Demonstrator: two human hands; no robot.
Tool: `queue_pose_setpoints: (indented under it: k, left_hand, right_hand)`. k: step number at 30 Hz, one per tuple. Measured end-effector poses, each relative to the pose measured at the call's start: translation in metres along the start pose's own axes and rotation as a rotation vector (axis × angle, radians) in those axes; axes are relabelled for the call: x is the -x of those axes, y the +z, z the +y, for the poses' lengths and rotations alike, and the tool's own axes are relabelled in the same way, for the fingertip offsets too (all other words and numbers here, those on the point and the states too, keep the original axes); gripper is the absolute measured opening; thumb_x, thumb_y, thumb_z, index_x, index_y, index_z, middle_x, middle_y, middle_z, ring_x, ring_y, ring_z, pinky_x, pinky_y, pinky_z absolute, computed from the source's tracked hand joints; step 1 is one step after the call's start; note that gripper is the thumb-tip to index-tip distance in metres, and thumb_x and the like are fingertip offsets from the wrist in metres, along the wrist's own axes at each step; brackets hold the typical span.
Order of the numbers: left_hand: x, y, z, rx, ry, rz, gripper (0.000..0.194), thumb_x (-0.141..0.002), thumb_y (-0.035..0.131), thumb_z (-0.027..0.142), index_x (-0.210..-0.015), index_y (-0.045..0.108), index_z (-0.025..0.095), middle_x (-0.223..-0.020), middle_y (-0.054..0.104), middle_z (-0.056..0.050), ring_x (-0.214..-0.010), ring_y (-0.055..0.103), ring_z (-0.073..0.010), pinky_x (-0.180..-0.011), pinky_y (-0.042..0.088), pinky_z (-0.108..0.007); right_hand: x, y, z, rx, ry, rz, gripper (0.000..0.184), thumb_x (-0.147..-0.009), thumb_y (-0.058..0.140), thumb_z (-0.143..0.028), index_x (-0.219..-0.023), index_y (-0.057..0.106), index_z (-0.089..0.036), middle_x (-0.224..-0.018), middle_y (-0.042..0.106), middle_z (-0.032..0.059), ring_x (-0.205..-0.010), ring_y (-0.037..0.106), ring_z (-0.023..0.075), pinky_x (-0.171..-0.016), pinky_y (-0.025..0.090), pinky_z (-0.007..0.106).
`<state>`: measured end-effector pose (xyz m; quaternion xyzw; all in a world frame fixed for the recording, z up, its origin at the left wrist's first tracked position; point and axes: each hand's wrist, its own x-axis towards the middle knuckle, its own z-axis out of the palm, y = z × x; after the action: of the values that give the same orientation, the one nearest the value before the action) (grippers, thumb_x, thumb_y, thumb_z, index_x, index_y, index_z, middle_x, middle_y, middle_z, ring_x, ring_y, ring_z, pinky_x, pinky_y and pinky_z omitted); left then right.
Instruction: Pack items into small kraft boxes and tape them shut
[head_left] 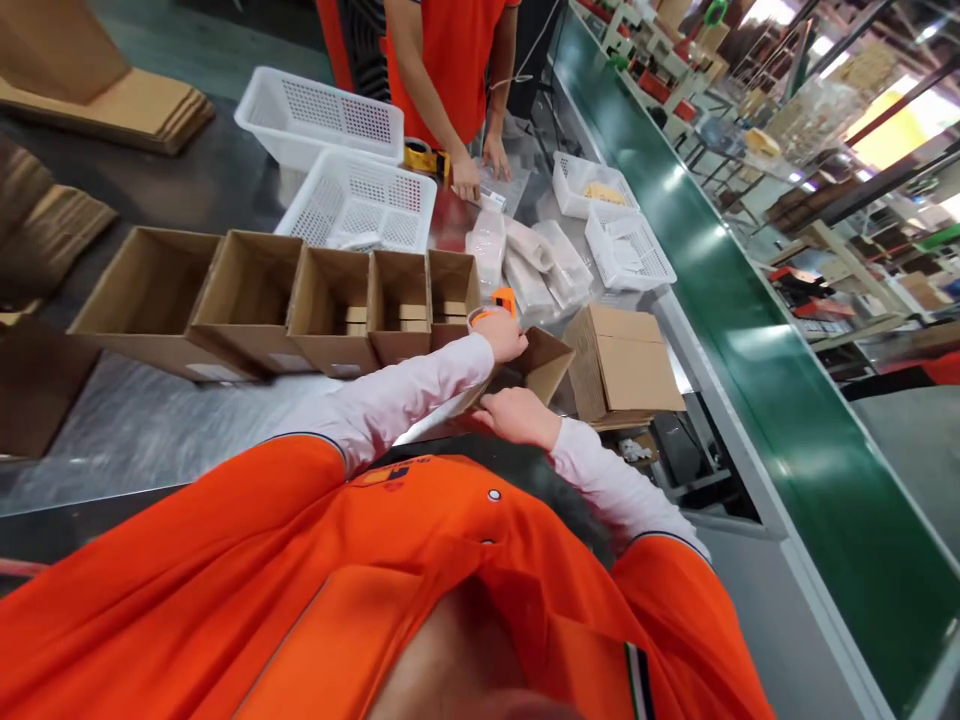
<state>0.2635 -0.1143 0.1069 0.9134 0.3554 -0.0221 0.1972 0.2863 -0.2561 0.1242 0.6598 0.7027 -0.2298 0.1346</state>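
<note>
My left hand [504, 334] is closed around an orange tape dispenser [505, 299], much of which is hidden behind the fingers. Just below it, my right hand [520, 415] grips the near edge of an open cardboard box [547, 368], which sits tilted between my two hands. To the left of that box, several open cardboard boxes [334, 345] stand in a row with their tops open. Right of my hands lies a stack of flattened cartons [634, 360].
Across the table a co-worker's hands [466, 178] handle a clear plastic bag. Wrapped white packages [531, 265] lie before them. White baskets [322, 115] stand at the back left, smaller white baskets [630, 250] at the right. A green conveyor belt [750, 290] runs along the right.
</note>
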Motion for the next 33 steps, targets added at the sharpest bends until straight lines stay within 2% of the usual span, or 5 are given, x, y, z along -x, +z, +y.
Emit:
queue_pose_setpoints:
  k: [4, 9, 14, 23, 33]
  left_hand:
    - [0.000, 0.004, 0.002, -0.036, 0.015, -0.002, 0.053, -0.104, 0.043, 0.035, -0.129, 0.081, 0.009, -0.140, 0.064, -0.026, -0.124, 0.065, -0.0395, -0.103, 0.050, -0.045]
    - [-0.009, 0.007, 0.009, -0.021, 0.054, -0.053, 0.052, -0.104, 0.047, 0.037, -0.129, 0.081, 0.006, -0.135, 0.066, -0.028, -0.118, 0.068, -0.0414, -0.099, 0.052, -0.046]
    - [-0.017, 0.005, 0.017, -0.016, 0.028, -0.072, 0.056, -0.109, 0.042, 0.038, -0.128, 0.079, 0.000, -0.137, 0.064, -0.032, -0.121, 0.066, -0.0440, -0.099, 0.050, -0.049]
    - [0.099, -0.043, -0.010, -0.087, 0.021, -0.145, 0.052, -0.107, 0.054, 0.056, -0.113, 0.084, 0.014, -0.113, 0.070, -0.017, -0.123, 0.065, -0.0398, -0.102, 0.046, -0.043]
    - [0.127, 0.045, -0.016, -0.177, -0.005, -0.373, 0.069, -0.111, 0.037, 0.023, -0.177, 0.021, 0.021, -0.118, 0.074, -0.026, -0.105, 0.074, -0.0435, -0.087, 0.055, -0.049]
  right_hand:
    - [-0.010, -0.003, 0.021, -0.176, 0.149, -0.137, 0.036, -0.109, 0.057, -0.043, -0.103, 0.079, -0.015, -0.110, 0.081, 0.0135, -0.100, 0.077, 0.0277, -0.084, 0.053, 0.030]
    - [-0.023, 0.005, 0.054, 0.029, 0.462, 0.424, 0.102, -0.081, 0.079, -0.075, -0.148, 0.057, -0.001, -0.155, 0.051, 0.0377, -0.148, 0.042, 0.0550, -0.116, 0.037, 0.067]
    - [-0.035, 0.016, 0.060, 0.016, 0.504, 0.423, 0.138, -0.072, 0.081, -0.083, -0.165, 0.032, 0.006, -0.164, 0.032, 0.0437, -0.149, 0.034, 0.0618, -0.124, 0.015, 0.076]
    - [-0.034, 0.036, 0.038, -0.130, 0.496, 0.087, 0.085, -0.098, 0.066, -0.065, -0.139, 0.065, 0.010, -0.153, 0.043, 0.0496, -0.133, 0.057, 0.0572, -0.105, 0.045, 0.069]
    - [-0.038, 0.032, 0.033, 0.023, 0.431, -0.045, 0.058, -0.104, 0.061, -0.034, -0.150, 0.062, 0.001, -0.159, 0.044, 0.0415, -0.148, 0.046, 0.0547, -0.103, 0.046, 0.070]
